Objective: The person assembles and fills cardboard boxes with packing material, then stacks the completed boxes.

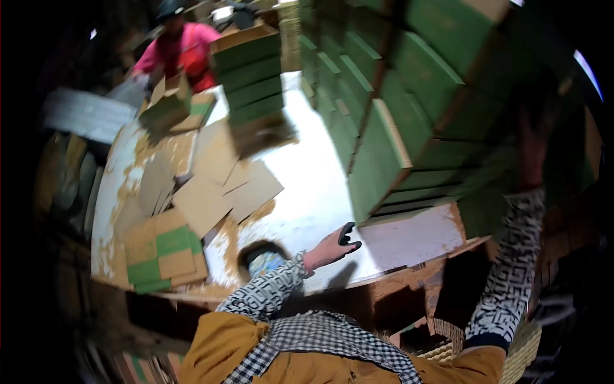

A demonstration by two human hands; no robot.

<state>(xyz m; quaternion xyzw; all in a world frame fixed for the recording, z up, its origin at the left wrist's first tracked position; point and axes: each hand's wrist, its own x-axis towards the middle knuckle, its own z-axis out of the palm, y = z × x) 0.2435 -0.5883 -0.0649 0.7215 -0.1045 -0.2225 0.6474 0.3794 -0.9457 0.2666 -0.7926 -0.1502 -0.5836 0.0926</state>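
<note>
My left hand [330,250] hovers over the white tabletop [313,192], its dark-covered fingertips apart and nothing between them. The near corner of a tall stack of green cardboard boxes [377,166] is just beyond it. My right arm, in a black-and-white patterned sleeve, reaches far up along the right side of that stack. At its end my right hand [532,144] is in deep shadow beside the boxes. Its fingers are too dark and blurred to make out, and whether they touch a box does not show.
Flat brown cardboard pieces [214,192] lie across the left of the table, near a folded green-and-brown carton [165,251]. A dark round bowl [262,257] stands by my left forearm. Farther back is another green box stack [252,86]. A person in pink [185,54] works across the table.
</note>
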